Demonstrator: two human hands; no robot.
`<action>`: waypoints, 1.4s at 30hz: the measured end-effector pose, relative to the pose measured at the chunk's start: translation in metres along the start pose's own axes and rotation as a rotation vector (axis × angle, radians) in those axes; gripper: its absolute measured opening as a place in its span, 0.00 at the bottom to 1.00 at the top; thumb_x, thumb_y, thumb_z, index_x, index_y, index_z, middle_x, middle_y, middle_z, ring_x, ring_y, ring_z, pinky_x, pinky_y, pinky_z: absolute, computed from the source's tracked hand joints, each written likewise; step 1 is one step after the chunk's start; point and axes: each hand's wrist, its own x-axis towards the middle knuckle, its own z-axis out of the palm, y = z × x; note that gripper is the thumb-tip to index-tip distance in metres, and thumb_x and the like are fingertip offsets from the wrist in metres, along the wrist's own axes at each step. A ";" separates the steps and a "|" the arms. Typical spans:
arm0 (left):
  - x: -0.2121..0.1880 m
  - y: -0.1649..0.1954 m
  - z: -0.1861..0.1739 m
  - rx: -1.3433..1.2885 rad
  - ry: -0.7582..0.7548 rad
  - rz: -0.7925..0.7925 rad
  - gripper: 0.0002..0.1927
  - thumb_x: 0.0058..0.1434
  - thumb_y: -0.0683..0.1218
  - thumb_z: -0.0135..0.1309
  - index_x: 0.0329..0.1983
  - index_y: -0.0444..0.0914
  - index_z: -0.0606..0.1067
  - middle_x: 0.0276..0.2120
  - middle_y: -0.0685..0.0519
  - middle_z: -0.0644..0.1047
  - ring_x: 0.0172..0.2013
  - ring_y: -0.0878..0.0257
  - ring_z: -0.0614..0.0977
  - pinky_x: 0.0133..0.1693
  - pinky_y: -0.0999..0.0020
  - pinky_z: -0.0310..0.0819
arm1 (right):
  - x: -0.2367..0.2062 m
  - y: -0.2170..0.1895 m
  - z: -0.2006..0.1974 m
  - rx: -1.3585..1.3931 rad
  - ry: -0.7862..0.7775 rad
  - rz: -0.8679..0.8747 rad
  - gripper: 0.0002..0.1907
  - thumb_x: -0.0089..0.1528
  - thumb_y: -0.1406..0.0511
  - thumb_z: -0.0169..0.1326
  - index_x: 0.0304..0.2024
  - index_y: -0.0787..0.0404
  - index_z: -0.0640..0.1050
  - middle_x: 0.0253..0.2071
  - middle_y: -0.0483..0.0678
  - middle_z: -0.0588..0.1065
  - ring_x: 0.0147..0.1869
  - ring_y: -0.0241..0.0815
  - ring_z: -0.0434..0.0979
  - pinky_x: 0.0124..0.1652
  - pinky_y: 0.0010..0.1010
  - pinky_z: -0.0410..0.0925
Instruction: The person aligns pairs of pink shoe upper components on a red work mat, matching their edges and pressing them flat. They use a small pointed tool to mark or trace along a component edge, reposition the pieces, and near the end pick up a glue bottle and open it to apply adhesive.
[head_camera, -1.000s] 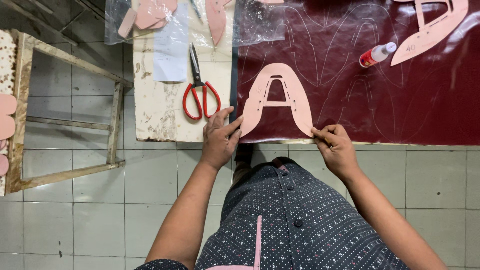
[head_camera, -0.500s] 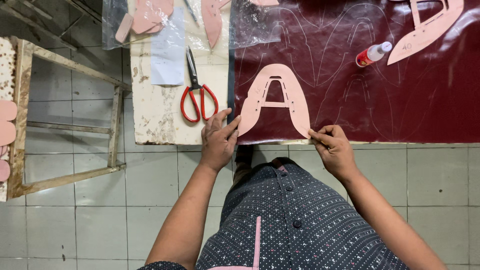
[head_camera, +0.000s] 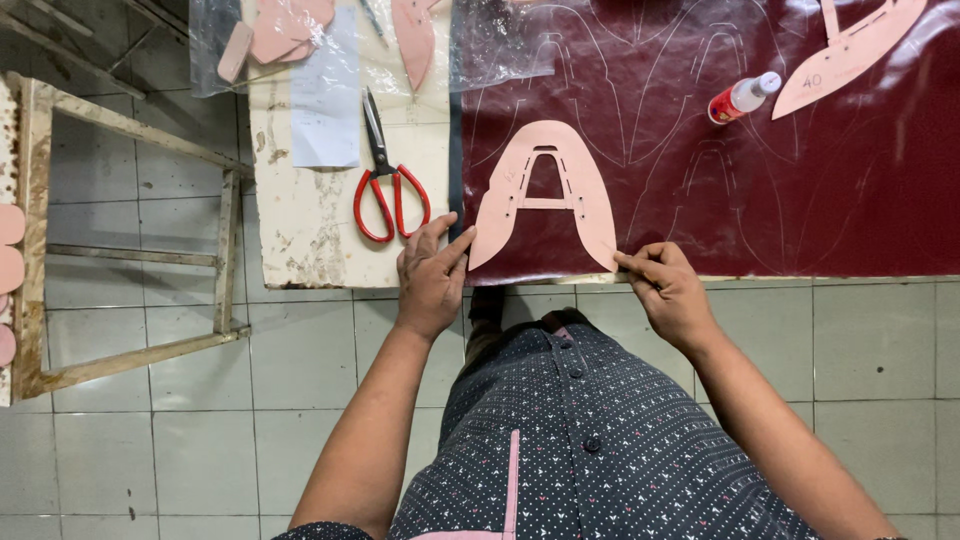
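Two hands work at the near edge of the bench, one at each leg of a pink, A-shaped card pattern (head_camera: 545, 190) lying flat on a sheet of dark maroon leather (head_camera: 800, 190). The left hand (head_camera: 432, 270) rests at the bench's near edge, fingers loosely spread and gripping nothing, its fingertips pressing down the pattern's left toe. The right hand (head_camera: 668, 288) has its fingers pinched closed at the tip of the right leg; they may hold a thin marker, but I cannot tell. To do this well, I would judge, the pattern must stay pinned flat with even pressure so it does not creep, and its legs should sit just inside the leather's near border, clear of the faint outlines already drawn there.

Just beyond the left hand, red-handled scissors (head_camera: 385, 180) lie on the worn cream board (head_camera: 300, 230) that makes up the bench's left part, blades pointing away. Past them a white paper slip (head_camera: 325, 100) sits under clear plastic wrap (head_camera: 215, 40) holding more pink cut pieces (head_camera: 285, 25). Towards the far right corner a small white bottle with a red label (head_camera: 738, 98) lies on the leather, near another pink pattern piece (head_camera: 845, 55). Left of the bench stands a bare wooden frame (head_camera: 130, 250) on the grey tiled floor (head_camera: 150, 450).
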 end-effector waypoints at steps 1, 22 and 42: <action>0.000 0.000 0.000 -0.002 0.002 0.002 0.19 0.67 0.45 0.52 0.60 0.50 0.79 0.66 0.53 0.70 0.68 0.51 0.65 0.66 0.50 0.51 | 0.000 -0.001 0.000 0.001 -0.006 0.021 0.18 0.63 0.74 0.55 0.54 0.58 0.82 0.44 0.47 0.73 0.50 0.40 0.72 0.47 0.29 0.69; 0.001 0.002 -0.005 -0.027 -0.027 -0.011 0.19 0.64 0.47 0.53 0.59 0.49 0.80 0.66 0.52 0.69 0.69 0.51 0.64 0.68 0.50 0.50 | -0.003 -0.009 0.004 0.043 0.058 0.072 0.15 0.62 0.71 0.60 0.52 0.61 0.82 0.45 0.47 0.72 0.43 0.37 0.74 0.41 0.27 0.70; 0.001 0.004 -0.004 0.019 -0.049 -0.027 0.21 0.65 0.49 0.52 0.62 0.50 0.77 0.67 0.53 0.67 0.70 0.51 0.62 0.68 0.49 0.47 | -0.005 -0.014 0.007 0.009 0.059 0.121 0.18 0.63 0.69 0.59 0.57 0.60 0.80 0.46 0.46 0.70 0.40 0.35 0.73 0.40 0.28 0.69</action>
